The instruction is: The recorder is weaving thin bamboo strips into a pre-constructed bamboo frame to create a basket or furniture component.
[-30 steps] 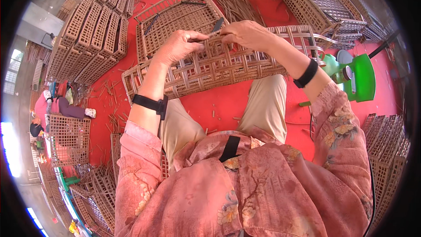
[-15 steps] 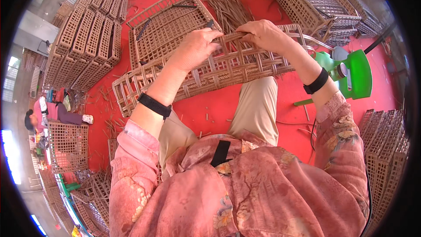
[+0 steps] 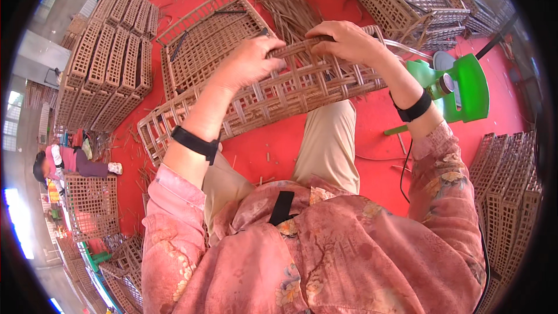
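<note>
A brown woven wicker basket (image 3: 290, 100) stands on its side across my knees, its openwork wall facing me and its left end lower than its right. My left hand (image 3: 249, 61) is closed over the upper rim near the middle, fingertips curled behind it. Farther right, my right hand (image 3: 344, 42) grips the same rim, its fingers bent over the edge. The fingertips of both hands are partly hidden, so any loose strand in them cannot be made out.
Behind the basket lie another wicker basket (image 3: 218, 38) and a heap of cane strips (image 3: 279, 0) on the red floor. Basket stacks rise at left (image 3: 107, 52) and right (image 3: 505, 192). A green plastic chair (image 3: 474, 88) stands right. Another person (image 3: 75, 161) sits far left.
The basket's left end has dipped and swung a little to the left. Both hands have shifted slightly left with it, still on the rim. The whole view has turned slightly.
</note>
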Demonstrator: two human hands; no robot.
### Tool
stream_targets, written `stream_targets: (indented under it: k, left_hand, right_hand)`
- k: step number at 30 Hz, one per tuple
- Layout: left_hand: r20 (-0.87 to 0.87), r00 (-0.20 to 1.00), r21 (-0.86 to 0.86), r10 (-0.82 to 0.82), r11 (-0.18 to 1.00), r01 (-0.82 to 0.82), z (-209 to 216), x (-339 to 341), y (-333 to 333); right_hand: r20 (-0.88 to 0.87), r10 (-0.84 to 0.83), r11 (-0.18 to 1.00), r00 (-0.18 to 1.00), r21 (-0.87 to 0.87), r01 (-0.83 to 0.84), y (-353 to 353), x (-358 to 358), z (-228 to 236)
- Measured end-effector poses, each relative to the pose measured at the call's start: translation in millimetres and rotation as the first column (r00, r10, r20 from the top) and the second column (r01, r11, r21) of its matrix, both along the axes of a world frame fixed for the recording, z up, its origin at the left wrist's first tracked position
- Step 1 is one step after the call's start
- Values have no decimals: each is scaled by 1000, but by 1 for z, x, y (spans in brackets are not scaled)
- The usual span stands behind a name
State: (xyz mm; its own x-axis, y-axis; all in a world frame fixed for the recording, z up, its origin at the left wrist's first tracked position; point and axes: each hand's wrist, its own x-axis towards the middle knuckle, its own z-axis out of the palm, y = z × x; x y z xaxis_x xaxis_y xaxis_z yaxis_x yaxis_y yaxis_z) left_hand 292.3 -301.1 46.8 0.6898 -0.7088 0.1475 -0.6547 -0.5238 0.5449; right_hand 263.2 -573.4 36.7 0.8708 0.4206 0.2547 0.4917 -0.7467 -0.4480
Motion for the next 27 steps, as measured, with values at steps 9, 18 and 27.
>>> stream_targets:
  k: [9,18,27]
  left_hand:
    - [96,995,130,18,991,-31,5,1,-17]
    - [-520,852,-25,-54,999,48,12,35,-13]
    - [-193,976,2,-96,995,98,7,18,-76]
  right_hand:
    - [127,14,998,992,-58,-6,-26,-3,1]
    - [-184,56,992,981,123,-33,-35,14,7]
    - [-141,-176,982,974,50,185,-102,-9,12]
